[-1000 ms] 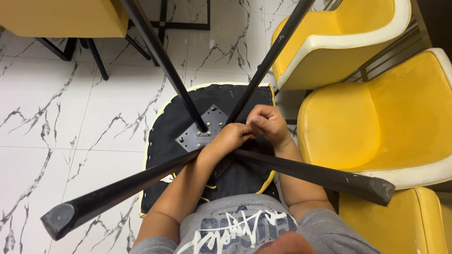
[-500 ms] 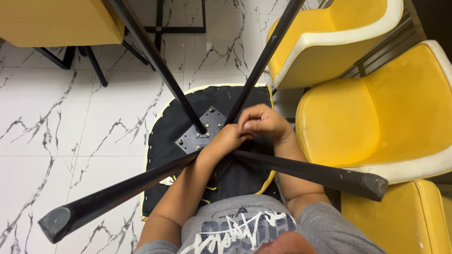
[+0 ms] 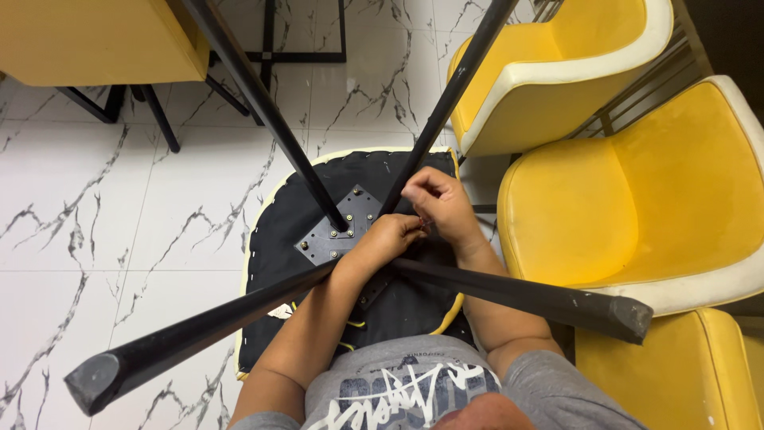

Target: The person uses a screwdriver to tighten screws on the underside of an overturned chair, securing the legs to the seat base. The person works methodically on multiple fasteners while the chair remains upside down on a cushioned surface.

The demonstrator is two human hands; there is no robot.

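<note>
An upturned chair lies on the floor, its black fabric underside (image 3: pixel 278 231) facing me and its black legs (image 3: pixel 263 95) pointing up. A dark metal mounting plate (image 3: pixel 338 231) with several bolts joins the legs at the middle. My left hand (image 3: pixel 384 240) rests on the plate's right part, fingers curled. My right hand (image 3: pixel 436 203) is beside it, fingers pinched together against the left hand's fingertips over something small I cannot make out.
Yellow shell chairs (image 3: pixel 637 183) crowd the right side, one more (image 3: pixel 557 72) behind. A yellow table (image 3: pixel 87 40) on black legs stands at top left. White marble-pattern floor tiles (image 3: pixel 119 223) spread to the left. Two chair legs (image 3: pixel 191 338) reach toward me.
The view has shifted slightly. My right hand has closed in against my left hand's fingertips at the plate; the chair has stayed put.
</note>
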